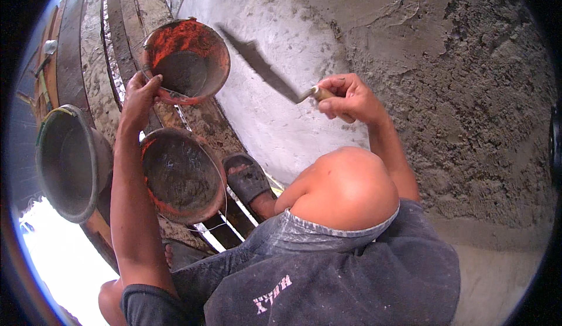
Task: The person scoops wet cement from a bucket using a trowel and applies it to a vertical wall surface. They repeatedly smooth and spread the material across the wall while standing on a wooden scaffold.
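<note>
Trowel (275, 80): one, right hand (348, 99) grip closed | pans: three, left hand (139, 99) grips one orange pan (186, 59)

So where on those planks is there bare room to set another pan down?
Little. The orange pan gripped by the left hand, a second orange pan and a sandalled foot crowd the near planks. A grey bucket fills the left edge. Bare board shows only beyond the held pan, toward the top. The right hand holds a trowel at the plastered wall.
</note>
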`<action>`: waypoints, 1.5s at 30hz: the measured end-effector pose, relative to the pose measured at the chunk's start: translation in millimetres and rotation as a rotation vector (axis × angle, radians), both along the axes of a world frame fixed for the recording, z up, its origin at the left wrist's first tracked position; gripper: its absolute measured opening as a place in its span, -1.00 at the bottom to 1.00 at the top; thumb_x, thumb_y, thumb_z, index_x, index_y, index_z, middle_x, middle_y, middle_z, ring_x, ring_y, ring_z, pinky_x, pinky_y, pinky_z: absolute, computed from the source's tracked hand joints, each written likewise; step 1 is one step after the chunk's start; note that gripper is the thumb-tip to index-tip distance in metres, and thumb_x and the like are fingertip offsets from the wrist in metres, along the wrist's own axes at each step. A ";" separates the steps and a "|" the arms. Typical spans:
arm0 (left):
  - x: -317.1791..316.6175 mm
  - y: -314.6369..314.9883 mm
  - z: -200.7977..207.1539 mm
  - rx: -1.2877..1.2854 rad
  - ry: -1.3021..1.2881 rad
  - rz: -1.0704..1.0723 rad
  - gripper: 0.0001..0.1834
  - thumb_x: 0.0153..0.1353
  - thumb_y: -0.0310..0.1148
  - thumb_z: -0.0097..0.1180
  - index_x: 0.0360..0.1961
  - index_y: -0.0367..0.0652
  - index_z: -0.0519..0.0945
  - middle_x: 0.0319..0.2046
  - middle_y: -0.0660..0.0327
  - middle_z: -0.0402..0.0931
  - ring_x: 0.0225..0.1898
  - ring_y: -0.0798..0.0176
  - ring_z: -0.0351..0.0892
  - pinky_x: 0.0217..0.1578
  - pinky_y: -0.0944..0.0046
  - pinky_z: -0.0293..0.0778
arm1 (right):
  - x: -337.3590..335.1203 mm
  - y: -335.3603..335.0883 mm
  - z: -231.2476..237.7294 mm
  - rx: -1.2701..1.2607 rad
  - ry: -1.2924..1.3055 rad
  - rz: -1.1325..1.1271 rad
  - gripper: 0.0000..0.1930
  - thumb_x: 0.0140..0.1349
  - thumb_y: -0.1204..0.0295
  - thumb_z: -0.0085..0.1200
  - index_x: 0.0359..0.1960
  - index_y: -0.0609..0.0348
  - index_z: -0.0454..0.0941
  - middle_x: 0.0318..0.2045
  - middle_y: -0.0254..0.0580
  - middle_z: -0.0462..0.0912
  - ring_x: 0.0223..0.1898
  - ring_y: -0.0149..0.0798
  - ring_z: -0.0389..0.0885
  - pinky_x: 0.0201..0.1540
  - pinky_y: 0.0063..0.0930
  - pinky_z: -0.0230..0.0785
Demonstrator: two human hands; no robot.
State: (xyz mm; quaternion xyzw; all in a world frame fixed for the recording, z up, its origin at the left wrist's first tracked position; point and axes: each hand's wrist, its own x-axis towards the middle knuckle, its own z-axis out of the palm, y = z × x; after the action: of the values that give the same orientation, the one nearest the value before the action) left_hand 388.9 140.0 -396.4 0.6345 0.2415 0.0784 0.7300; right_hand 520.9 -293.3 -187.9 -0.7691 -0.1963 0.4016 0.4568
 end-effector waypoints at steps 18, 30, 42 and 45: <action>11.4 -6.2 -3.0 0.039 -0.056 -0.039 -0.78 0.41 -0.25 0.19 -0.19 -0.19 0.54 -0.42 0.30 0.54 -0.42 0.42 0.47 -0.37 0.31 0.36 | -1.5 -117.9 49.4 -1.385 -0.589 0.012 -0.60 0.13 0.18 0.30 -0.14 0.28 0.71 -0.12 0.19 0.75 -0.10 0.21 0.74 -0.03 0.01 0.58; 6.7 -0.1 -7.5 0.049 -0.018 -0.044 -0.77 0.39 -0.23 0.21 -0.18 -0.18 0.54 -0.43 0.32 0.55 -0.43 0.43 0.46 -0.40 0.35 0.36 | 90.6 -104.0 92.7 -1.465 -0.633 0.206 -0.60 -0.03 0.24 0.41 -0.29 0.37 0.73 -0.44 0.14 0.74 -0.37 0.02 0.78 -0.25 -0.10 0.58; 14.6 4.7 -7.6 0.011 -0.053 -0.028 -0.79 0.40 -0.25 0.21 -0.16 -0.14 0.53 -0.46 0.34 0.57 -0.45 0.46 0.47 -0.41 0.37 0.34 | -21.8 -181.0 98.8 -1.035 -0.421 -0.525 -0.70 0.17 0.27 0.33 -0.52 0.26 0.62 -0.68 -0.32 0.52 -0.68 -0.39 0.49 -0.59 -0.31 0.30; 13.6 0.8 -0.5 -0.008 -0.052 -0.042 -0.79 0.41 -0.25 0.21 -0.15 -0.15 0.51 -0.47 0.33 0.58 -0.48 0.46 0.47 -0.42 0.37 0.34 | -22.1 -182.1 86.5 -1.088 -0.410 -0.453 -0.70 0.15 0.26 0.34 -0.51 0.27 0.62 -0.68 -0.35 0.51 -0.68 -0.40 0.45 -0.59 -0.34 0.26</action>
State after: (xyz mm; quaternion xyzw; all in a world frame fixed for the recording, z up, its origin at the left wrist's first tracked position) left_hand 402.5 140.9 -396.9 0.6342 0.2093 0.0783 0.7401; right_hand 498.7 -475.4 -101.3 -0.9756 0.1207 0.1817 0.0264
